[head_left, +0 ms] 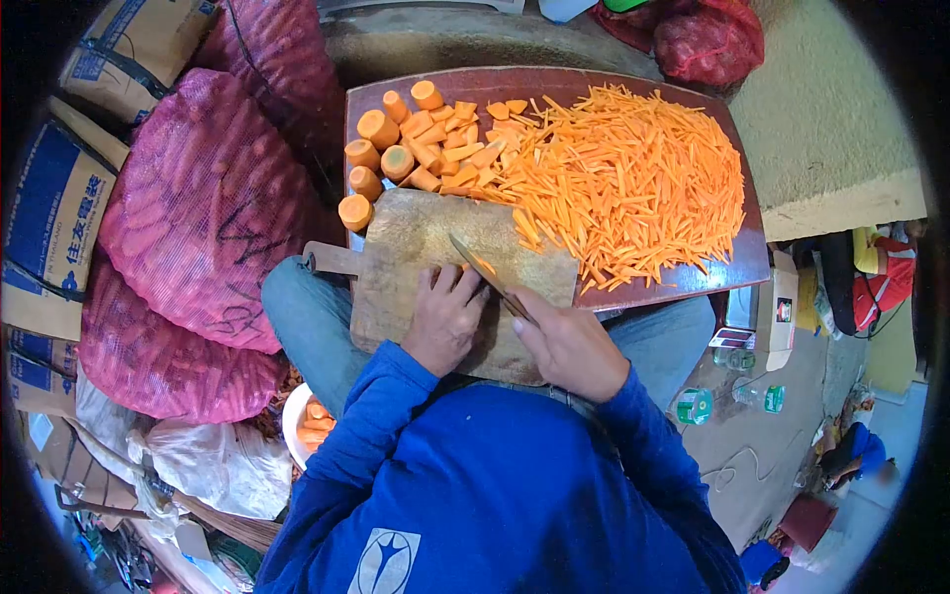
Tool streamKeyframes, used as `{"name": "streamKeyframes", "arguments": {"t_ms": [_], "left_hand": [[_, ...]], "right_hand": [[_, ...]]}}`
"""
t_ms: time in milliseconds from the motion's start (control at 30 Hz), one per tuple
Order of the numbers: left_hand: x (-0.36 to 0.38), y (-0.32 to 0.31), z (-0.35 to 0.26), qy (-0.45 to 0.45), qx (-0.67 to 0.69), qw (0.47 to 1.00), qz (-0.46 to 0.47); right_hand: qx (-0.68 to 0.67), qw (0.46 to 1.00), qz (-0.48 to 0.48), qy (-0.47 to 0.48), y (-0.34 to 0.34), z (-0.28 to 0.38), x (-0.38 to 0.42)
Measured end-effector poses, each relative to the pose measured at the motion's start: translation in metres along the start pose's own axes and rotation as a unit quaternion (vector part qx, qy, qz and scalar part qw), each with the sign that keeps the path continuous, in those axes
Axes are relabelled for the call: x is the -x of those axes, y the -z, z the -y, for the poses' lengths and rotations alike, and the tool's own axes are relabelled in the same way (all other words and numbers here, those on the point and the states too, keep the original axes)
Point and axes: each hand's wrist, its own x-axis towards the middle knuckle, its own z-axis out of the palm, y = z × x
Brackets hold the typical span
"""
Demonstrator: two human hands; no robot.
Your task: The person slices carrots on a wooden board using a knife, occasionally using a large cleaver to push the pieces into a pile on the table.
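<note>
A wooden cutting board (416, 238) rests on my lap against a dark wooden tray (554, 84). My right hand (569, 346) grips a knife (480, 265) whose blade points up and left over the board. My left hand (445, 317) presses down on the board with fingers curled over a small carrot piece (485, 267) next to the blade. A large heap of orange carrot strips (623, 178) covers the tray's right side. Carrot chunks and round stubs (406, 139) lie at its left.
Red mesh sacks of carrots (198, 218) are stacked at my left beside cardboard boxes (54, 228). A white bowl with carrot scraps (307, 421) sits by my left knee. Plastic bottles (727, 396) and a small box (782, 312) lie on the floor at right.
</note>
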Motion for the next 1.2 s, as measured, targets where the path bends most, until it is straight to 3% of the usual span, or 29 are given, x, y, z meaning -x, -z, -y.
{"name": "streamKeyframes", "arguments": {"t_ms": [133,200,333,400,533,600,933,1000,1100,1200], "left_hand": [[0.001,-0.002,0.002,0.004,0.032,0.999,-0.044],[0.003,-0.003,0.003,0.005,0.028,0.999,-0.045],[0.002,0.002,0.001,0.004,0.031,0.999,-0.045],[0.003,-0.002,0.001,0.008,0.036,0.998,-0.044],[0.005,-0.001,0.004,0.010,0.043,0.998,-0.041],[0.007,-0.003,0.005,0.010,0.040,0.998,-0.042],[0.008,-0.004,0.004,0.023,0.065,0.995,-0.066],[0.007,0.000,0.003,0.031,0.065,0.995,-0.064],[0.006,-0.001,0.003,0.028,0.066,0.995,-0.069],[0.008,-0.004,0.004,0.022,0.069,0.993,-0.090]], "right_hand": [[0.012,1.000,0.016,0.003,0.007,0.007,0.001],[-0.022,0.997,0.059,-0.050,0.018,0.017,0.016],[-0.019,0.996,0.053,-0.067,0.004,0.013,0.012],[-0.011,1.000,0.018,-0.014,-0.006,0.003,-0.004],[-0.004,1.000,0.021,0.000,0.004,0.011,0.000],[-0.034,0.996,0.065,-0.057,0.015,0.020,0.013],[-0.015,1.000,0.011,-0.013,0.004,0.016,0.003],[-0.027,0.995,0.056,-0.076,0.011,0.023,0.012],[-0.014,1.000,0.007,-0.025,-0.011,0.006,-0.002],[-0.009,0.999,0.023,-0.022,-0.008,0.008,-0.018]]}}
